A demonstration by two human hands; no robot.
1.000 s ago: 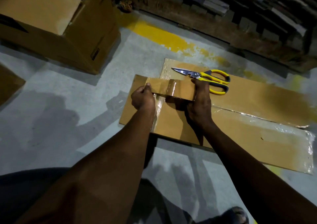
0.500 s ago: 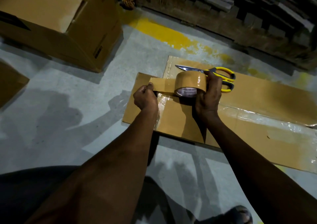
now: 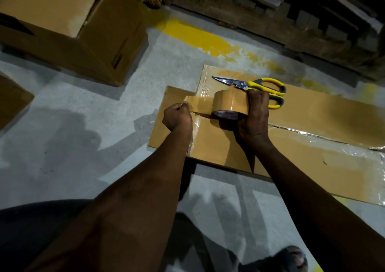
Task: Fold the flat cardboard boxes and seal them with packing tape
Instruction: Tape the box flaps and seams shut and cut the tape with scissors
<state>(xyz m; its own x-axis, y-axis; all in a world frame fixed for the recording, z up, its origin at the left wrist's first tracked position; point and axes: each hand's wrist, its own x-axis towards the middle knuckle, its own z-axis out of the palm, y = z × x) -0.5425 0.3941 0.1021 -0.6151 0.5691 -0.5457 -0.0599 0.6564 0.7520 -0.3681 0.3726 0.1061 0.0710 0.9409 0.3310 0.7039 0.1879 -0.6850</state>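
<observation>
— Since a second ago the tape roll point(image 3: 230, 103) has turned up on edge, its core now facing the camera, and the scissors point(image 3: 253, 87) behind it show in full again. What else is on the left?

— Far left, a folded cardboard box point(image 3: 68, 27) stands on the concrete floor point(image 3: 83, 125), with the corner of another box point(image 3: 12, 98) at the frame edge. Both sit well apart from the hands.

— And the left hand point(image 3: 177, 117)?

— Its grip is pressed together, pinching the free end of the tape strip point(image 3: 198, 105), which runs taut to the roll.

— Where does the strip sit?

— Over the left end of the flat cardboard point(image 3: 229, 146) lying on the floor. Whether it touches the board I cannot tell.

— The right hand point(image 3: 255, 117)?

— Wrapped around the right side of the roll, fingers closed over its top edge, holding it just above the flat cardboard. A glossy taped seam point(image 3: 323, 136) runs off to the right along the board.

— The scissors?

— Yellow-handled, blades together and pointing left, lying on the far part of the cardboard, just behind the right hand.
</observation>
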